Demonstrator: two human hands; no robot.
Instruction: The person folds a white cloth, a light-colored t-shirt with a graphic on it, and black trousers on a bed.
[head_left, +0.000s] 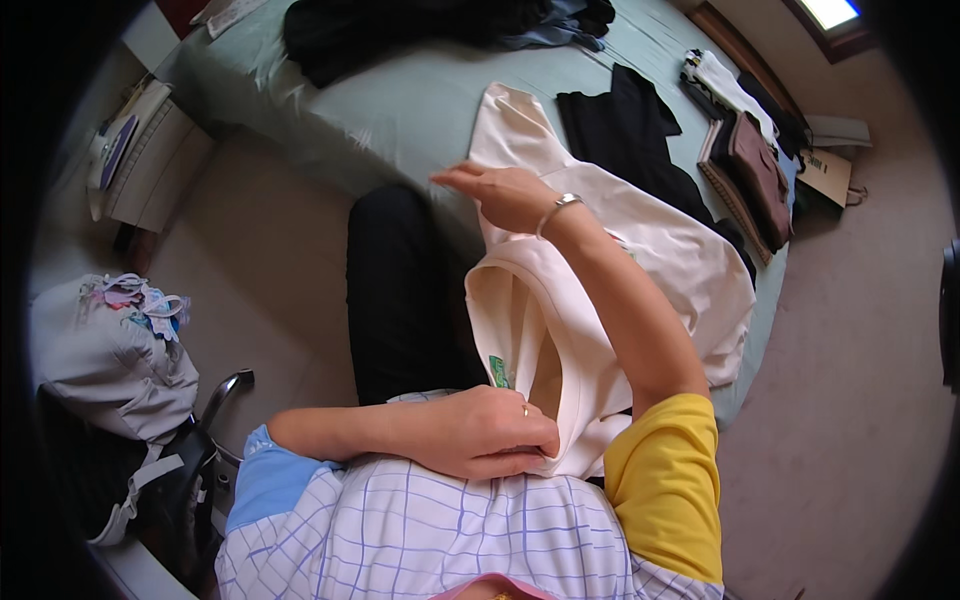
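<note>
A cream hooded sweatshirt (682, 270) lies across the bed's edge, its hood (592, 352) drawn towards my body and one sleeve (510, 120) reaching up the bed. My left hand (499, 435) pinches the rim of the hood close to my waist. Inside the hood opening a green patch (498, 370) with writing shows. Above the sweatshirt's upper part, near the base of that sleeve, my right hand (502, 193) is stretched out flat. It grips nothing that I can see; whether it touches the cloth is unclear.
A folded black garment (622, 135) lies beyond the sweatshirt on the bed (360, 112). Stacked folded clothes (750, 180) line the right edge, with a paper bag (829, 180) beyond. Dark clothes (435, 30) are heaped at the back. An iron (114, 154) and a laundry-laden chair (112, 367) stand left.
</note>
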